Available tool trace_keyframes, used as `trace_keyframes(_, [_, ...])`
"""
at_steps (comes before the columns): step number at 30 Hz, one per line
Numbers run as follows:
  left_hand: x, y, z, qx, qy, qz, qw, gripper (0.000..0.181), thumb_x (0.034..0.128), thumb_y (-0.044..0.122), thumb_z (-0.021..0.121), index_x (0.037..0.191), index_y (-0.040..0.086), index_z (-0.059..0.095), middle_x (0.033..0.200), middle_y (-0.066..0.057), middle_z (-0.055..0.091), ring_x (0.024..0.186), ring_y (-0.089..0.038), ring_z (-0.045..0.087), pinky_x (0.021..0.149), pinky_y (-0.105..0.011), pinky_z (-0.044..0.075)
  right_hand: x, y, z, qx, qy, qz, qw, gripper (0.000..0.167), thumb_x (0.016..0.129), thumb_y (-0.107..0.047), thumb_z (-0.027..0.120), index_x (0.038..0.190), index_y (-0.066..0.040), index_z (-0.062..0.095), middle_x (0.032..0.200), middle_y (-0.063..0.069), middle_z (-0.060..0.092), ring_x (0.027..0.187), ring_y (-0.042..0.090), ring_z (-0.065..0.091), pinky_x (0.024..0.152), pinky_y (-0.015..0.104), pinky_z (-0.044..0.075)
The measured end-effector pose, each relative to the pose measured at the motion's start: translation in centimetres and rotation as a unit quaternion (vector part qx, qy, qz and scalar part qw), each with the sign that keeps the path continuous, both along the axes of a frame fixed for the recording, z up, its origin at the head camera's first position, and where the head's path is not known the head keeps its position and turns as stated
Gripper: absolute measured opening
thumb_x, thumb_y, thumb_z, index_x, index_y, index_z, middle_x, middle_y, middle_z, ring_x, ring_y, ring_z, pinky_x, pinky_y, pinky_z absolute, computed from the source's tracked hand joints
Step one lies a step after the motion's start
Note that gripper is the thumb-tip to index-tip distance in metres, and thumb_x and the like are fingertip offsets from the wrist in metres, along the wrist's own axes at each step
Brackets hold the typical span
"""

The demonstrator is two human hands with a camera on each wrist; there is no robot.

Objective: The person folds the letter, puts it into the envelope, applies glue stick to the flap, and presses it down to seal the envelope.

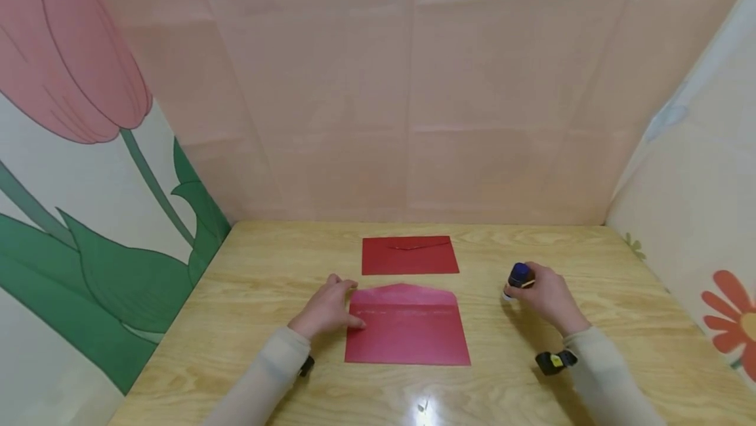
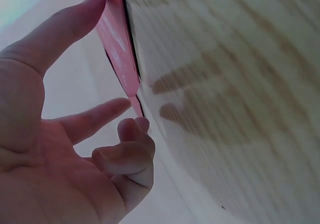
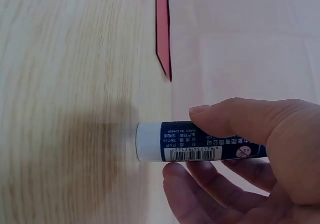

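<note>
A red envelope [image 1: 407, 337] lies on the table with its flap [image 1: 404, 294] unfolded toward the back. At its left edge is my left hand [image 1: 327, 309], the thumb on the envelope and the index finger by the flap's corner; the other fingers are loosely bent. My right hand [image 1: 549, 295] grips a glue stick [image 1: 518, 275] upright, right of the envelope. In the right wrist view the glue stick [image 3: 192, 141] shows a dark blue label with a barcode and a white base, pinched between thumb and fingers. The base is at or just above the tabletop; I cannot tell which.
Behind the unfolded envelope a second red envelope [image 1: 407, 258] lies with its flap folded down. The wooden table [image 1: 283, 249] meets a pinkish cloth backdrop [image 1: 407, 117] at the back. Flower-printed panels [image 1: 171, 216] stand on both sides.
</note>
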State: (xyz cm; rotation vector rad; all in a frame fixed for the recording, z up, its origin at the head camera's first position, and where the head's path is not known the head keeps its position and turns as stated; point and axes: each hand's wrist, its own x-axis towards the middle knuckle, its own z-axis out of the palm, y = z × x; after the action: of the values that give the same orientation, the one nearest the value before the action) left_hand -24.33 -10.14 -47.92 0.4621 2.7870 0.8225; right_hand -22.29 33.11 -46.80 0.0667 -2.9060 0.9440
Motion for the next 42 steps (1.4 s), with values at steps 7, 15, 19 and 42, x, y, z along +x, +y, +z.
trace_keyframes(7, [-0.4, 0.0, -0.3, -0.005, -0.002, -0.014, 0.9999, 0.074, 0.0701, 0.033, 0.092, 0.13, 0.002, 0.061, 0.105, -0.008, 0.048, 0.087, -0.019, 0.049, 0.084, -0.038, 0.048, 0.2, -0.2, 0.9, 0.022, -0.076, -0.02, 0.9967, 0.057, 0.084, -0.031, 0.079, 0.11, 0.012, 0.054, 0.095, 0.025, 0.065, 0.08, 0.029, 0.062, 0.064, 0.039, 0.051])
trace_keyframes(15, [-0.4, 0.0, -0.4, -0.001, -0.003, -0.017, 0.9999, 0.074, 0.0697, 0.033, 0.093, 0.129, 0.002, 0.061, 0.105, -0.007, 0.048, 0.087, -0.019, 0.05, 0.083, -0.038, 0.049, 2.6, -2.6, 3.3, 0.025, -0.223, 0.045, 0.9735, 0.036, 0.087, -0.033, 0.075, 0.07, -0.003, 0.063, 0.063, 0.005, 0.058, 0.053, 0.015, 0.05, 0.048, 0.027, 0.041])
trace_keyframes(19, [-0.4, 0.0, -0.4, -0.005, 0.009, -0.026, 0.9996, 0.073, 0.07, 0.033, 0.092, 0.129, 0.003, 0.061, 0.107, -0.008, 0.05, 0.087, -0.018, 0.05, 0.083, -0.037, 0.049, 2.9, -5.0, 3.4, 0.003, -0.164, 0.142, 0.9763, 0.025, 0.087, -0.025, 0.077, 0.073, -0.009, 0.064, 0.065, -0.001, 0.056, 0.057, 0.013, 0.051, 0.05, 0.026, 0.041])
trace_keyframes(42, [1.0, 0.7, 0.1, -0.038, 0.09, -0.064, 0.9932, 0.044, 0.0734, 0.028, 0.091, 0.104, 0.01, 0.064, 0.093, -0.001, 0.058, 0.081, -0.013, 0.051, 0.073, -0.03, 0.049, 1.2, -12.1, -1.1, 0.153, 0.066, 0.173, 0.9707, 0.035, 0.077, -0.012, 0.085, 0.108, -0.004, 0.071, 0.095, 0.004, 0.064, 0.084, 0.017, 0.06, 0.076, 0.038, 0.055])
